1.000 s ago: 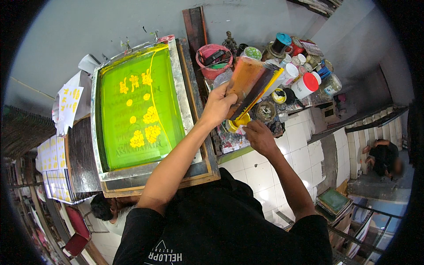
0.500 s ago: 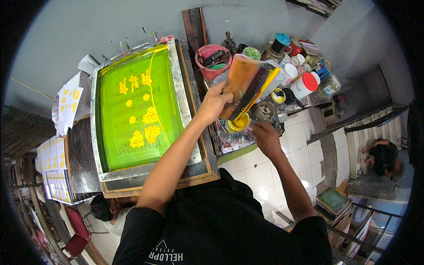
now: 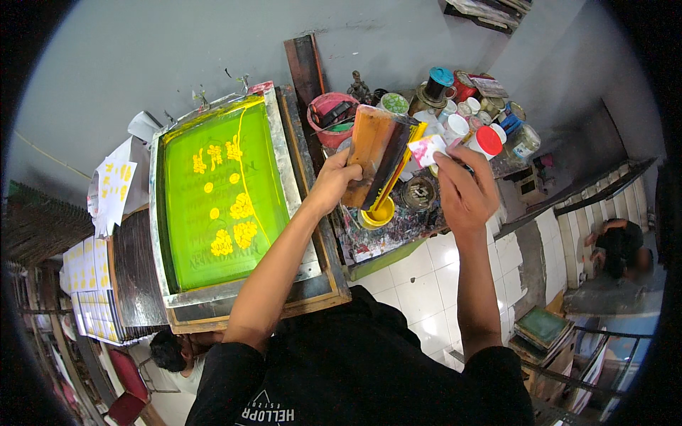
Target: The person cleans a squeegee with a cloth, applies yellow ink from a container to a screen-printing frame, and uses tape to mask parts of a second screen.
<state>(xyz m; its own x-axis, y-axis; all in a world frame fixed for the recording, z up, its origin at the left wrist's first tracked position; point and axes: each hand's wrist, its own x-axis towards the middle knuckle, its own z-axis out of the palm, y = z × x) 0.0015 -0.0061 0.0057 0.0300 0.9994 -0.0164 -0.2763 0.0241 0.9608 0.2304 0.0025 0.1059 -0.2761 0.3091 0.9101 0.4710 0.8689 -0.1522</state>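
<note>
While gripping a squeegee (image 3: 371, 150) in the left hand (image 3: 335, 186), closed firmly round its orange-brown wooden body, pinches a small white card (image 3: 428, 150) blotched with pink between thumb and fingers of the right hand (image 3: 465, 190), close by the blade. Wears a black shirt (image 3: 341, 376) printed with white lettering, upside down in view. Shows fainter, dark lettering on the green mesh screen (image 3: 220, 266), among yellow flower-like motifs. Has, at the squeegee's lower end, a small pot (image 3: 378, 214) of yellow ink; cannot tell whether touching its rim. Has farther along the worktop (image 3: 366, 247) a pink bucket (image 3: 323, 131) holding dark items, a white tub (image 3: 485, 143) with a red lid, and a glass jar (image 3: 526, 142), contents unclear. Holds the squeegee tilted, just right of the screen, dark along the blade and bright yellow down its edge.
</note>
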